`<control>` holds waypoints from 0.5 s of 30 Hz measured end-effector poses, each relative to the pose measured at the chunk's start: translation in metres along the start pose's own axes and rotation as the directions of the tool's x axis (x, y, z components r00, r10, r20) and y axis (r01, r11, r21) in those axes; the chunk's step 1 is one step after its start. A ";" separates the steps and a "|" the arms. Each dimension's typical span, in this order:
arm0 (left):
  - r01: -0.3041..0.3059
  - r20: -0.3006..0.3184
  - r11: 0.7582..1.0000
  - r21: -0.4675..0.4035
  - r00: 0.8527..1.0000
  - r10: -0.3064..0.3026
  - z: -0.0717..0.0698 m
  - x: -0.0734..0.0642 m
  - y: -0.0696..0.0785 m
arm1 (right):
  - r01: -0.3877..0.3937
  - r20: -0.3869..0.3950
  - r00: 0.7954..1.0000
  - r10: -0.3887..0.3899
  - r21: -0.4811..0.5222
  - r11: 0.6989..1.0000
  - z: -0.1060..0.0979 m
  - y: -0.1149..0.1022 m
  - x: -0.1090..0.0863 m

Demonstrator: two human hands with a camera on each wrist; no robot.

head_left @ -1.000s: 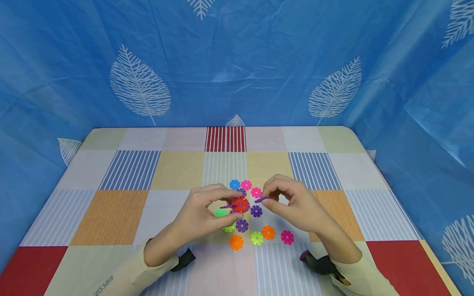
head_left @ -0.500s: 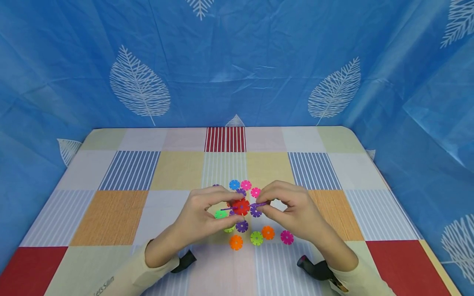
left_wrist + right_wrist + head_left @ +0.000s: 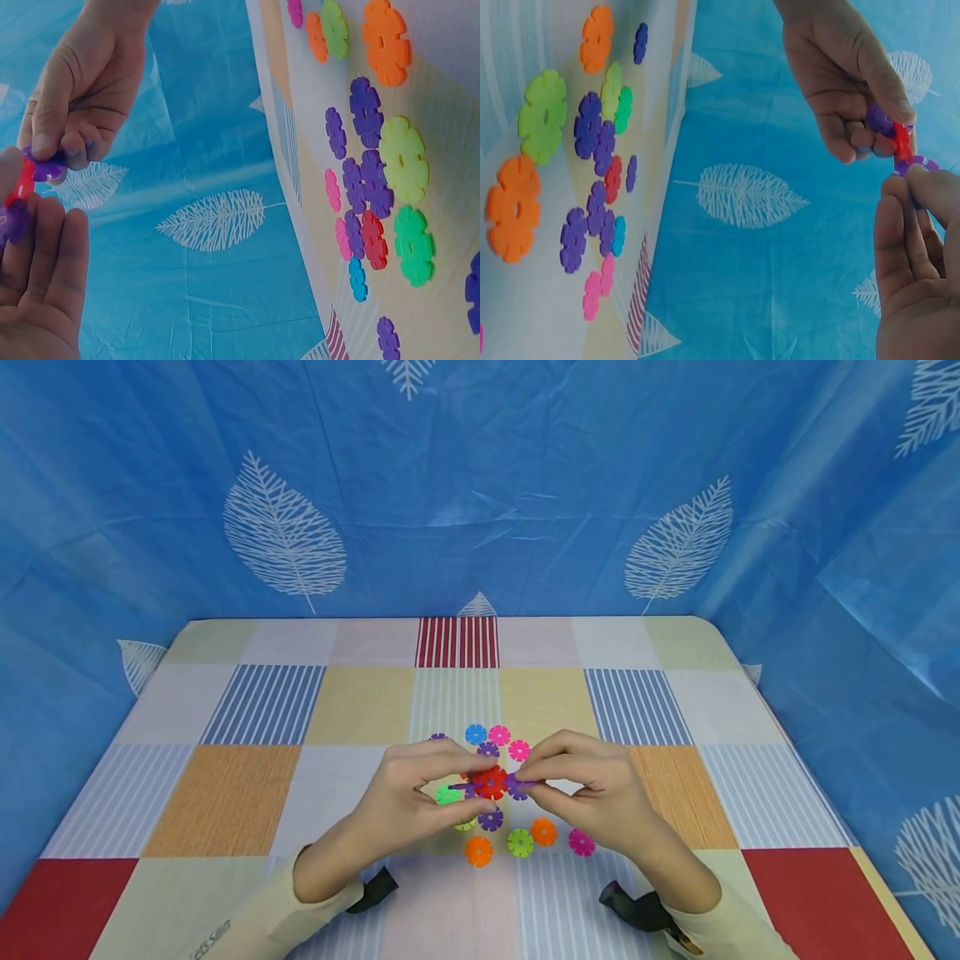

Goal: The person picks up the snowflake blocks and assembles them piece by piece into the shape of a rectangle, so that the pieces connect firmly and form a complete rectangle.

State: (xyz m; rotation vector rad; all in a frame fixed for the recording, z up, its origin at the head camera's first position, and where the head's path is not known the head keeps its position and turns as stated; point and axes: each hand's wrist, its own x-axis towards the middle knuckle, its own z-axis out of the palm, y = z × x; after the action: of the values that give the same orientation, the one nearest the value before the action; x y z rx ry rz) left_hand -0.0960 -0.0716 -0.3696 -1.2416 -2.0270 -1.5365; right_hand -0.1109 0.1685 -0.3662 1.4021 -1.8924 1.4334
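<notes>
My left hand (image 3: pixel 401 785) pinches a red notched plastic disc (image 3: pixel 491 783) between thumb and fingers, raised above the tabletop. A purple notched disc (image 3: pixel 459 787) sticks out from the red one's left side, seen nearly edge-on. Opposite it, my right hand (image 3: pixel 588 781) pinches another purple notched disc (image 3: pixel 523 783) by thumb and fingertips. In the right wrist view this second purple disc (image 3: pixel 924 163) meets the lower edge of the red disc (image 3: pixel 903 139), set crosswise to it. Fingertips partly cover all three pieces.
Several loose notched discs lie under and around the hands, among them an orange disc (image 3: pixel 479 852), a yellow-green disc (image 3: pixel 520 842), a pink disc (image 3: pixel 581 842) and a blue disc (image 3: pixel 476 734). A patchwork tablecloth (image 3: pixel 367 693) covers the table; a blue leaf-print curtain (image 3: pixel 480 485) hangs behind.
My right hand has moved left with its purple disc until the disc meets the red disc's right edge. The left hand has stayed almost still, holding the red disc.
</notes>
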 end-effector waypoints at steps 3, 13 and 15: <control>-0.009 0.000 1.000 -0.005 1.000 0.009 0.000 0.001 0.001 | 0.044 -0.020 0.999 -0.043 0.012 0.999 0.001 0.000 0.001; -0.042 0.000 0.999 -0.002 0.999 0.042 -0.003 0.002 0.005 | 0.171 -0.065 0.983 -0.172 -0.018 0.985 0.006 -0.001 0.005; -0.034 -0.004 0.999 -0.006 0.999 0.034 -0.003 0.001 0.006 | 0.187 -0.066 0.980 -0.187 -0.004 0.982 0.008 -0.001 0.006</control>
State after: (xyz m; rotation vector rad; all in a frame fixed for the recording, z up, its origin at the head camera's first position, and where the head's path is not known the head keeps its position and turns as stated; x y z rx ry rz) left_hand -0.0931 -0.0735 -0.3637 -1.2683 -1.9901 -1.5294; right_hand -0.1107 0.1587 -0.3647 1.4722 -1.6700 1.3741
